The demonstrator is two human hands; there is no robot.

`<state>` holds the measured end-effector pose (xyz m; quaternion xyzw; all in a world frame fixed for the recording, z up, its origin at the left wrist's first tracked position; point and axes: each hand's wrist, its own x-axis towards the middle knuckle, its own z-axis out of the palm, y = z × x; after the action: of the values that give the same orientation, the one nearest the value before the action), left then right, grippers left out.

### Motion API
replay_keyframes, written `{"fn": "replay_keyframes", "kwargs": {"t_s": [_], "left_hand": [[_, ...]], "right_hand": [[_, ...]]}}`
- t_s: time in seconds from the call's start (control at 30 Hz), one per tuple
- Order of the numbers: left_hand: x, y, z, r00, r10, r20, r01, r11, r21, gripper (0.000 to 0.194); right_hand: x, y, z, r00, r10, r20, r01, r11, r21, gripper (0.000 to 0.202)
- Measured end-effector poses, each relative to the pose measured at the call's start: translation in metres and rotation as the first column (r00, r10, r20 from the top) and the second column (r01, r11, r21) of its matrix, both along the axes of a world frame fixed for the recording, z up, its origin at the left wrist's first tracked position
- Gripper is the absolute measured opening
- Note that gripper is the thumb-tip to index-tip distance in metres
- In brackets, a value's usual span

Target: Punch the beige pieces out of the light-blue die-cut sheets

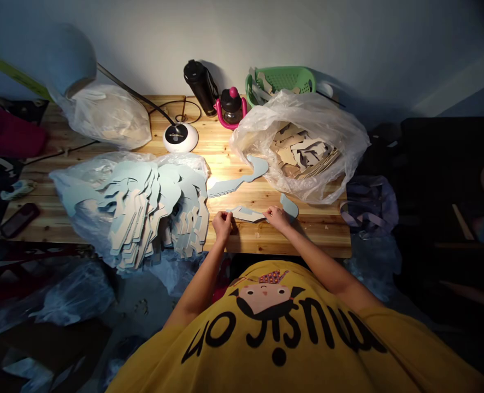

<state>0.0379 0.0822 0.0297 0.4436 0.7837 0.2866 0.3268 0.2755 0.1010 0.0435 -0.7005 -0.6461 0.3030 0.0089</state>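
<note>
Between my two hands a long cut-out piece of sheet material point(248, 214), pale with a light blue rounded end, is held just above the table near its front edge. My left hand point(223, 225) pinches its left end. Further along, my right hand point(277, 218) is closed on it near the rounded end. Just beyond lie similar light blue cut-outs point(236, 184), one on another. A large fanned heap of such cut-outs point(143, 202) rests on a plastic bag to the left of my left hand.
An open plastic bag point(344, 136) of offcuts point(303, 150) stands at the right, before a green basket point(285, 71). A black bottle point(201, 87), a pink-handled cup point(231, 107) and a lamp base point(179, 137) stand at the back. A phone point(19, 220) lies far left.
</note>
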Motion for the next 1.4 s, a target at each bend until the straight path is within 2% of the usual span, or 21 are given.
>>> {"fn": "replay_keyframes", "kwargs": {"t_s": [0.1,0.23,0.33,0.4,0.47,0.53,0.63,0.67,0.73,0.83,0.9,0.93,1.03,1.13,1.23,1.4], "left_hand": [[0.0,-0.001,-0.001,0.998,0.009,-0.062,-0.009,1.0,0.007,0.019],[-0.002,-0.011,-0.007,0.98,0.123,-0.153,-0.108,0.989,0.103,0.033],[0.001,-0.026,-0.01,0.984,0.095,-0.151,-0.067,0.981,0.181,0.033],[0.006,-0.037,-0.01,0.99,0.019,-0.137,0.012,0.975,0.222,0.026],[0.016,-0.044,-0.008,0.985,-0.125,-0.121,0.152,0.955,0.256,0.017],[0.028,-0.045,-0.004,0.939,-0.331,-0.096,0.345,0.894,0.286,0.011],[0.047,-0.034,-0.001,0.81,-0.584,-0.051,0.569,0.763,0.308,0.023],[0.051,-0.029,-0.001,0.776,-0.63,-0.038,0.609,0.732,0.304,0.028],[0.057,-0.018,-0.004,0.745,-0.667,-0.018,0.644,0.711,0.284,0.032],[0.058,-0.006,-0.011,0.74,-0.672,0.019,0.645,0.718,0.264,0.027],[0.056,-0.002,-0.014,0.731,-0.681,0.052,0.643,0.712,0.282,0.023],[0.056,-0.002,-0.014,0.727,-0.683,0.068,0.64,0.71,0.294,0.022],[0.055,-0.003,-0.013,0.732,-0.675,0.088,0.622,0.716,0.316,0.021],[0.056,-0.003,-0.011,0.746,-0.658,0.101,0.605,0.733,0.31,0.021],[0.057,-0.003,-0.01,0.75,-0.649,0.126,0.607,0.751,0.26,0.021],[0.059,-0.005,0.0,0.761,-0.634,0.136,0.593,0.765,0.25,0.027]], "right_hand": [[0.0,-0.001,-0.002,1.0,-0.001,0.0,0.001,1.0,0.01,0.017],[-0.001,-0.002,-0.005,1.0,0.008,-0.03,-0.007,0.999,0.045,0.018],[-0.001,-0.002,-0.007,0.999,0.011,-0.051,-0.008,0.998,0.066,0.017],[-0.001,-0.003,-0.007,0.998,0.011,-0.066,-0.005,0.997,0.08,0.016],[0.0,-0.004,-0.006,0.996,0.012,-0.088,-0.005,0.996,0.087,0.016],[0.003,-0.005,-0.005,0.992,0.015,-0.122,-0.003,0.995,0.096,0.014],[0.007,-0.007,-0.005,0.974,-0.001,-0.227,0.029,0.992,0.122,0.011],[0.009,-0.008,-0.006,0.957,-0.015,-0.289,0.052,0.991,0.122,0.012],[0.012,-0.01,-0.007,0.887,-0.069,-0.456,0.118,0.99,0.081,0.018],[0.019,-0.012,-0.008,0.699,-0.204,-0.686,0.235,0.971,-0.051,0.033],[0.025,-0.014,-0.008,0.613,-0.289,-0.736,0.312,0.944,-0.111,0.038],[0.03,-0.014,-0.008,0.603,-0.319,-0.732,0.341,0.932,-0.125,0.038],[0.041,-0.016,-0.007,0.675,-0.334,-0.658,0.326,0.935,-0.14,0.041],[0.046,-0.018,-0.007,0.767,-0.213,-0.605,0.199,0.976,-0.09,0.04],[0.042,-0.019,-0.008,0.775,-0.134,-0.618,0.136,0.99,-0.045,0.033],[0.033,-0.016,-0.006,0.766,-0.149,-0.625,0.147,0.988,-0.056,0.027]]}}
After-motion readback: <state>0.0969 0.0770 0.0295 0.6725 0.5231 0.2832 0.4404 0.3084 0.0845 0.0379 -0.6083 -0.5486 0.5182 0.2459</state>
